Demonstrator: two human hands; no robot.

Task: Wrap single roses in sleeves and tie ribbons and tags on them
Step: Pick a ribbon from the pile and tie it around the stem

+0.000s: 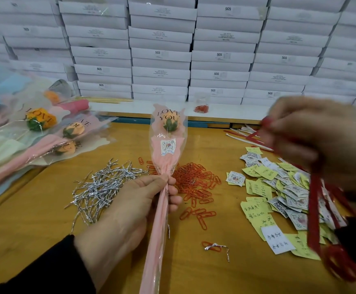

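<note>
A single peach rose (pixel 170 123) stands upright in a pink and clear sleeve (pixel 167 153) printed LOVE YOU, with a round-logo tag (pixel 168 146) inside it. My left hand (pixel 130 200) grips the gathered neck of the sleeve above the wooden table (pixel 35 209). My right hand (pixel 321 141), blurred, is raised at the right and pinches a red ribbon (pixel 314 211) that hangs down in a long loop over the tag pile.
Silver twist ties (pixel 100 187) lie heaped left of the sleeve, orange paper clips (pixel 196 181) right of it. Yellow notes and printed tags (pixel 279 196) are scattered at the right. Wrapped roses (pixel 41 132) are piled at the left. White boxes (pixel 162 52) are stacked behind.
</note>
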